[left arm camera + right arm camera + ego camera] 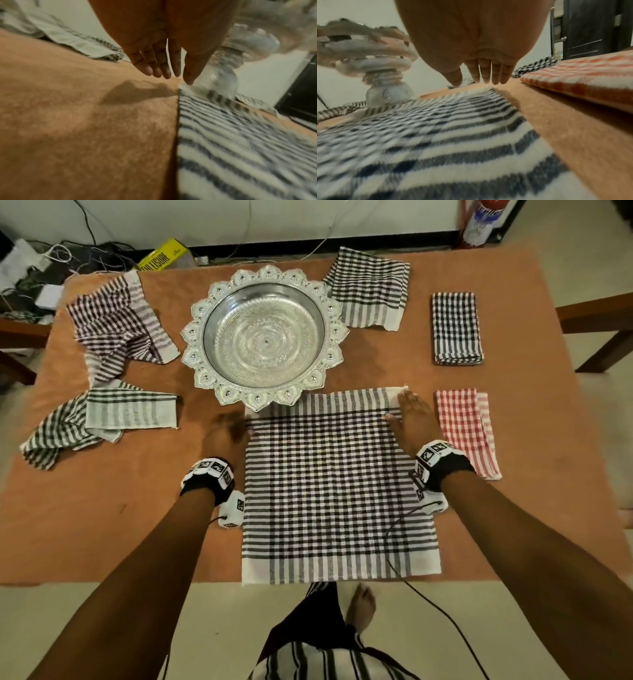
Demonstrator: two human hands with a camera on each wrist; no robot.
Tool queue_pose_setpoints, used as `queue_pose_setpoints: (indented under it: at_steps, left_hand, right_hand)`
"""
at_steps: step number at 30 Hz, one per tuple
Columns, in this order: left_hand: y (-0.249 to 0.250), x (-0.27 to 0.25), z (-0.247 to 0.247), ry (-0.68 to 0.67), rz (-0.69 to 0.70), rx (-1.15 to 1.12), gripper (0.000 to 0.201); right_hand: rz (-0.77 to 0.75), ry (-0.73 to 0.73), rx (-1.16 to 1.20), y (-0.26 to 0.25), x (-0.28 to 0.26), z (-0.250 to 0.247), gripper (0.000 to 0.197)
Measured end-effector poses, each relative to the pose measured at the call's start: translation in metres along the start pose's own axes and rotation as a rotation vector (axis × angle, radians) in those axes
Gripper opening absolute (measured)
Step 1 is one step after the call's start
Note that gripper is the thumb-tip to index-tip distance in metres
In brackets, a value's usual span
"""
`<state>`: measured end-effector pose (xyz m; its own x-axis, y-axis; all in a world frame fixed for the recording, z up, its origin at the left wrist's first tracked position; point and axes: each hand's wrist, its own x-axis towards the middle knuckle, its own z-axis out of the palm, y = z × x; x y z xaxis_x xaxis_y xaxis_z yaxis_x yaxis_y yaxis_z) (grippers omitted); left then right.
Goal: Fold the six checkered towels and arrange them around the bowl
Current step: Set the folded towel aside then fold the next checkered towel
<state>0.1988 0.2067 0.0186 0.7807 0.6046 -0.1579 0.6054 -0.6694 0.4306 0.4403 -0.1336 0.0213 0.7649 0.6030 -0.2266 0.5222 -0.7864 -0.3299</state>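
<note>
A black-and-white checkered towel [335, 484] [240, 148] [436, 135] lies spread flat at the table's front edge, its far edge tucked under the ornate silver bowl [263, 335] [240, 54] [368, 60]. My left hand [227, 429] [164, 65] hovers with straight fingers at the towel's far left corner, blurred. At the far right corner my right hand [409, 412] [484, 73] lies flat with straight fingers. A folded black checkered towel [457, 328] and a folded red checkered towel [467, 429] [582, 75] sit at the right. Unfolded towels lie at the back [371, 287], left back [118, 323] and left front [102, 419].
The table [137, 525] has an orange-brown cloth. A cable [428, 601] runs from my right wrist over the towel's near right corner. Wooden chairs [603, 330] stand at both sides. Cables and a yellow box [164, 254] lie on the floor behind.
</note>
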Motion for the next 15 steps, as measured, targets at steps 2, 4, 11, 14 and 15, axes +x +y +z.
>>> queue_pose_setpoints:
  at_steps: [2, 4, 11, 14, 15]
  left_hand:
    - [-0.009, -0.002, -0.006, 0.078, -0.155, -0.150, 0.030]
    - [-0.016, 0.000, -0.011, 0.043, -0.305, -0.307, 0.024]
    - [-0.022, 0.072, 0.014, -0.194, -0.339, -0.172, 0.025]
    - [-0.100, 0.134, 0.077, -0.362, -0.273, 0.102, 0.030]
    - [-0.114, 0.144, 0.088, -0.419, -0.178, 0.213, 0.024]
  right_hand:
    - [0.038, 0.131, 0.123, 0.007, 0.004, -0.007, 0.048]
    - [0.093, 0.197, 0.209, 0.014, 0.015, -0.012, 0.036]
    - [0.217, 0.145, 0.318, 0.018, 0.055, -0.018, 0.025]
    - [0.233, 0.161, 0.391, 0.019, 0.064, -0.021, 0.028]
    - [0.224, 0.138, 0.373, 0.019, 0.066, -0.022, 0.027]
